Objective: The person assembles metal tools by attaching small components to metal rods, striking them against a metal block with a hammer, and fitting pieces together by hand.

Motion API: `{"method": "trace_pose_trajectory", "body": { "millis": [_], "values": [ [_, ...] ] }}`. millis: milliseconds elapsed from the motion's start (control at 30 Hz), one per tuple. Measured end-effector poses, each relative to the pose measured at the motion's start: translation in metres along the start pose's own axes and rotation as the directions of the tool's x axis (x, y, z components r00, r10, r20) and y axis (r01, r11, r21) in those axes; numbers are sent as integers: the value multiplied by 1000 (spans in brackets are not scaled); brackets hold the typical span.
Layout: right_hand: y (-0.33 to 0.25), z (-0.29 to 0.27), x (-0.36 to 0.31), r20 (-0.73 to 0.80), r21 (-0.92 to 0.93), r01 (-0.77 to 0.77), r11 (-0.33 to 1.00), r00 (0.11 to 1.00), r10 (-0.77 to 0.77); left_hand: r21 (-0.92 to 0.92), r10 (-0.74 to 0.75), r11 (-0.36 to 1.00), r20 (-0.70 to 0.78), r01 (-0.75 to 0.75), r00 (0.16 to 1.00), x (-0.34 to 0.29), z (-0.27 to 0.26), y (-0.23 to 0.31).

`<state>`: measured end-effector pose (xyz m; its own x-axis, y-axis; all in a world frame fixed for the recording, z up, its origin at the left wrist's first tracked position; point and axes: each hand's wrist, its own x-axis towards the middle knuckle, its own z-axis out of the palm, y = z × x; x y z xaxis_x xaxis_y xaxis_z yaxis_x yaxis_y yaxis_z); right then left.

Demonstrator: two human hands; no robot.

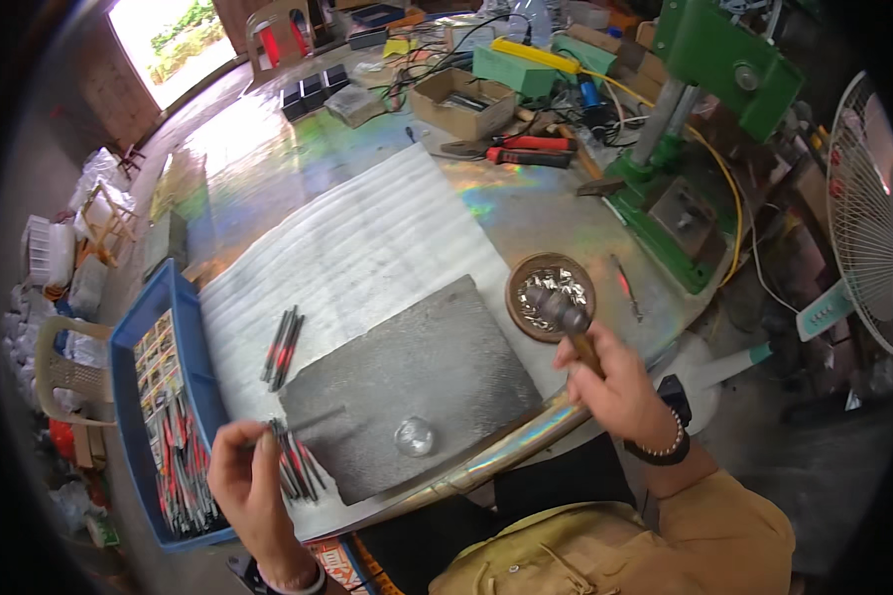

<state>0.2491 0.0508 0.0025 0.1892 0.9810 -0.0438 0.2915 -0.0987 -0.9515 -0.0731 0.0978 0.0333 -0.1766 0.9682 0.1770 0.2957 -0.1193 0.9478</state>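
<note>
My left hand [248, 486] is pinched closed at the left edge of a dark metal slab [446, 347]. From its fingertips a thin grey rod [319, 417], slightly blurred, points over the slab. My right hand [613, 387] grips a hammer [564, 312] by its wooden handle, with the head above a round brown bowl [589, 280] of small shiny metal pieces. A clear, rounded glass-like piece [414, 436] sits on the slab near its front edge. Several slim black-and-red tools [284, 347] lie on white foam sheet [357, 238]; more [303, 466] lie beside my left hand.
At the left stands a blue bin [200, 397] holding many similar red-and-black tools. A green press [665, 198] and a fan [868, 208] stand at the right. Red-handled pliers [531, 151], a cardboard box [461, 104] and tangled cables occupy the far side. One slim tool [625, 288] lies right of the bowl.
</note>
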Motion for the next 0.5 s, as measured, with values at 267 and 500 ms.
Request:
{"method": "trace_pose_trajectory", "body": {
  "millis": [267, 500],
  "values": [
    [20, -34, 56, -30, -517, 151, 843, 981, -194, -7, -46, 999, 92, 47, 995, -55, -3, 11],
    [30, -21, 77, 60, -704, 176, 689, 980, -188, 341, 259, 871, 295, -354, 920, -60, 1, 23]
  ]
}}
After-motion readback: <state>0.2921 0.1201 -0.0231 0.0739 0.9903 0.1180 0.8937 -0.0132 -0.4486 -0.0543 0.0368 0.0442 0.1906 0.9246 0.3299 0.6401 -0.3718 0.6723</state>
